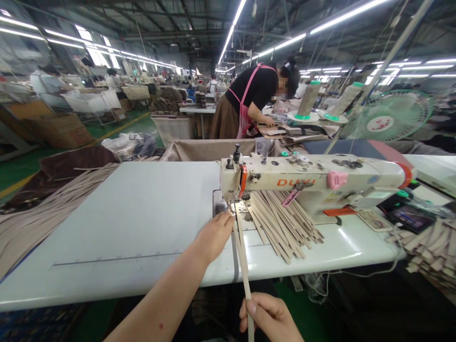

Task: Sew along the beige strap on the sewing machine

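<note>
Factory hall, green floor [21, 171], ceiling strip lights [228, 35], white worktable [135, 213], green fan [390, 116]
</note>
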A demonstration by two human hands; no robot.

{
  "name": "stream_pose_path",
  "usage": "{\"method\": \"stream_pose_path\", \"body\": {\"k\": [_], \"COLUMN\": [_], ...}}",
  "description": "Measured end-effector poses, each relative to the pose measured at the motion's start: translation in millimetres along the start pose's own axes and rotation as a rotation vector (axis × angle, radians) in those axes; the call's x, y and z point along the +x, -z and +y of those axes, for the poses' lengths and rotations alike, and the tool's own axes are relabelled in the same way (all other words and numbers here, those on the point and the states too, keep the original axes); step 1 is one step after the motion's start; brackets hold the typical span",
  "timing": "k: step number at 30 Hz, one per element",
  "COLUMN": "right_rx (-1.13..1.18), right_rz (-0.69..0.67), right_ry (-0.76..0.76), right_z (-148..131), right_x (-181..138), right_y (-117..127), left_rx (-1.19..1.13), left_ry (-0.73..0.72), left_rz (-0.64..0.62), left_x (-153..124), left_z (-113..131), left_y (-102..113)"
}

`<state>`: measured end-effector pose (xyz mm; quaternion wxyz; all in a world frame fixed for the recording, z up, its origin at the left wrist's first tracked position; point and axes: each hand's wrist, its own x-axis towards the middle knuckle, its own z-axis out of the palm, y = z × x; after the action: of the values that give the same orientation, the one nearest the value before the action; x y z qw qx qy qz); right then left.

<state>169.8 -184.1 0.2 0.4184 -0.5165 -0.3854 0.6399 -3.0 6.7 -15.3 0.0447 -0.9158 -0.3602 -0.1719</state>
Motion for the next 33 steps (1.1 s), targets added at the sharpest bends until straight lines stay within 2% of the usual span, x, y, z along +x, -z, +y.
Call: {"method": "stream_pose_path", "body": {"k": [4,10,14,16,20,22,26,28,33], "right_rx": [-0.007,-0.105,-0.233,-0.23,-0.123,-0.307,-0.907,-1.107,-1.277], "right_rz": [-0.011,-0.129,-0.058,-0.013,-0.023,0.021,0.235,0.325,0.41], "right_ry": [0.032,0.15,0.248,0.225,0.103,0.196,0.543,0.569,0.511], "right_z": [0.4,-8.2,-8.2,-6.5,-13.1,-23.3,-43.7,-48.2,-49.0], "right_x": [1.2,3.4,7.1,7.9,7.2,9.3,28.4,43.9,76.7], "right_y": [2.6,3.2,3.0,1.6,-2.1,-1.8,4.9,7.6,0.6], "left_rx": [0.005,0.009,-0.009,-0.024,-0.025,-0.025,-0.05,-0.064,-0.076], "left_ry": [-0.007,-0.019,0.006,0.024,0.009,0.006,0.022,0.018,0.028], "left_rz": [0.003,0.028,0.034,0.039,0.03,0.026,0.034,0.033,0.05], "left_x": [-1.8,-2.1,-2.0,-1.7,-0.8,-0.8,-2.0,-2.7,-3.0], "left_z": [0.9,2.5,3.6,4.4,4.8,4.1,1.7,0.6,0.1], "left_y": [2.3,6.3,7.4,8.4,9.9,9.4,6.9,6.1,6.5]}}
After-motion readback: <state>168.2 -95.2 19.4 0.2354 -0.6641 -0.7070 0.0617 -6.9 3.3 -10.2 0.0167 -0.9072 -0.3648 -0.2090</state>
